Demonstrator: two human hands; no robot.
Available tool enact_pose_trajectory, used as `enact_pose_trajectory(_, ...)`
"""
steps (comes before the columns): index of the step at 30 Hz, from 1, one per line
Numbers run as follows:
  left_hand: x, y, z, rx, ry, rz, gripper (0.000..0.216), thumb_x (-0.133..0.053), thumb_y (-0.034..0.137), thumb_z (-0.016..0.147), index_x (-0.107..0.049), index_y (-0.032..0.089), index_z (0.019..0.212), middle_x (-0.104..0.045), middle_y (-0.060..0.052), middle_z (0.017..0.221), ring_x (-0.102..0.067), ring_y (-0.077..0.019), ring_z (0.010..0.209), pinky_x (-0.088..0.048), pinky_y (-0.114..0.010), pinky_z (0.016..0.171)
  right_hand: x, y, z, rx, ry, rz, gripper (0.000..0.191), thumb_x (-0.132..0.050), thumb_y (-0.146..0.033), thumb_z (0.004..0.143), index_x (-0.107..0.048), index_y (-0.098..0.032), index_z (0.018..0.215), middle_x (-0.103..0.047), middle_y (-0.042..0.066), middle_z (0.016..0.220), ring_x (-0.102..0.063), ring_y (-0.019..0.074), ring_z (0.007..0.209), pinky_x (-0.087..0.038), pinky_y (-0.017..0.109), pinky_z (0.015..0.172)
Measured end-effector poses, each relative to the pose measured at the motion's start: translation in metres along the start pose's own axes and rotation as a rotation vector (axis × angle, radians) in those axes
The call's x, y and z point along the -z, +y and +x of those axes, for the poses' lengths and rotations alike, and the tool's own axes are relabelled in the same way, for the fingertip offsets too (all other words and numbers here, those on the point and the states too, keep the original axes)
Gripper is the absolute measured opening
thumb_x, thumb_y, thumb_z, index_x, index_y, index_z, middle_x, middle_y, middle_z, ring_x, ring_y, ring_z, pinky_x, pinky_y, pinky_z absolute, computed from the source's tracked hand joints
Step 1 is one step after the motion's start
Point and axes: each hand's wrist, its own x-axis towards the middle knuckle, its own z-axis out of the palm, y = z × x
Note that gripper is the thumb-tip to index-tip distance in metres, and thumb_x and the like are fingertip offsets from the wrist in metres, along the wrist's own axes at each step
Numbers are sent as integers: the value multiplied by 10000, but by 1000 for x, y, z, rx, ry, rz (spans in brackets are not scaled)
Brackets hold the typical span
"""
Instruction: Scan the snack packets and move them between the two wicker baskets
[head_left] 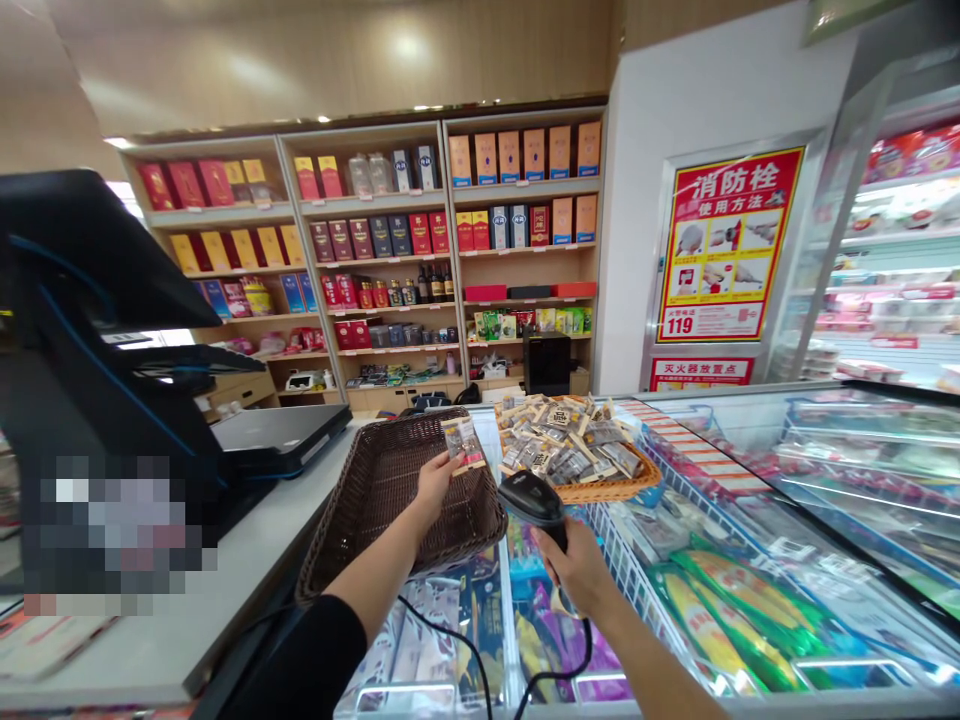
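My left hand (435, 483) pinches a small snack packet (463, 441) and holds it up over an empty dark brown wicker basket (360, 510). My right hand (574, 570) grips a black handheld barcode scanner (531, 497) whose head points up toward the packet; its black cable (457, 650) trails down toward me. Just behind the scanner, a lighter orange basket (622, 487) is heaped with several similar packets (559, 437). Both baskets rest on the glass lid of a chest freezer (750, 520).
A black till terminal (97, 380) stands on the white counter (247, 560) at left. Frozen goods show under the freezer glass. Shelves of boxed goods (420, 240) line the back wall, a red fire poster (724, 245) hangs at right, beside a chilled display case (892, 250).
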Motion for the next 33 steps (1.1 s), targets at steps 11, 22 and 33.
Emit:
enact_pose_trajectory(11,-3,5,-4,22,2,-49,391,-816,305,470,-716,114,796,-696,-73,709,-606,-151,598,-459,-245,557,-2,5,0,3,12,31,368,-467,-450,840,-529,-168,611,-451,-19,390,-434,126,353,-325,243,403)
enact_pose_trajectory(22,3,-2,3,-17,35,26,494,-802,440,462,-715,126,834,-675,-37,696,-538,-101,534,-385,-208,510,-3,5,-1,-11,62,55,345,-492,-457,810,-562,-162,646,-487,-1,406,-464,140,374,-332,237,399)
enact_pose_trajectory(33,3,-4,4,-24,38,33,477,-804,420,463,-716,120,823,-666,-43,649,-529,-96,508,-344,-200,469,-1,6,1,-21,35,5,329,-484,-408,824,-556,-161,618,-487,-4,405,-453,132,387,-334,241,429)
